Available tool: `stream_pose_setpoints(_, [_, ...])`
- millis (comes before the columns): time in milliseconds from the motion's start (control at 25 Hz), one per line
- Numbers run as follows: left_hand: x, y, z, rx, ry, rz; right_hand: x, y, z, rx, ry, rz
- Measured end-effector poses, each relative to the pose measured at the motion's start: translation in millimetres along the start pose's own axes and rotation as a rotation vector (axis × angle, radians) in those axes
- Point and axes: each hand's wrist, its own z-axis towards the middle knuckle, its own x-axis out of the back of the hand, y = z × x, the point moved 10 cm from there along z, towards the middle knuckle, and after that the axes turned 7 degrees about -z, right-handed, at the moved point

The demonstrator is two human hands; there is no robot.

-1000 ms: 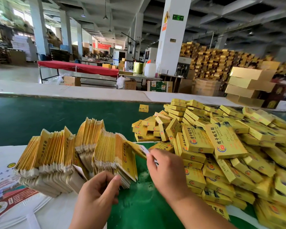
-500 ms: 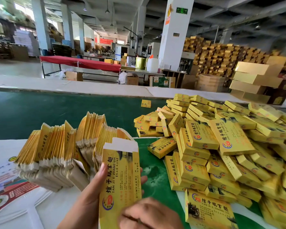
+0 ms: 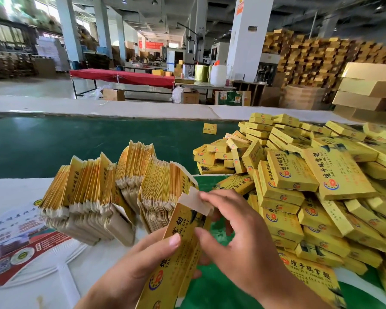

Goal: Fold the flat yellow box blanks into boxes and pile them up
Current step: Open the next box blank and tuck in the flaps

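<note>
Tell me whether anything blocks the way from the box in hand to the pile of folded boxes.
Nothing visible does. The left hand and right hand grip the half-opened box; only bare green table lies between it and the pile of folded boxes on the right.

blank (image 3: 176, 259): tilted, opening | right hand (image 3: 236, 239): risen, fingertips now at top flap (image 3: 193, 200)

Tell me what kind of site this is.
Most likely a packaging or print-finishing factory floor. Cues: a heap of folded yellow boxes on the green worktable, rows of flat blanks beside it, and stacked cartons along the far wall of a pillared hall.
</note>
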Motion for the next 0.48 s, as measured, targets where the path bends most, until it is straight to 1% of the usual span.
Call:
stream_pose_setpoints(80, [1,-10,3,0.065,-0.029,-0.029,-9,8,-6,-0.063,-0.062,0.142])
stream_pose_setpoints(160, [1,-14,4,0.098,-0.044,-0.036,-20,16,-15,-0.143,-0.146,0.295])
stream_pose_setpoints(200, [-2,-17,5,0.113,-0.076,-0.024,-23,22,-18,-0.181,-0.177,0.358])
stream_pose_setpoints(400, [-16,-22,11,0.188,-0.178,-0.010,-42,27,-30,-0.232,-0.483,0.545])
stream_pose_setpoints(480, [-20,-25,12,0.214,-0.205,-0.027,-41,26,-31,-0.231,-0.517,0.546])
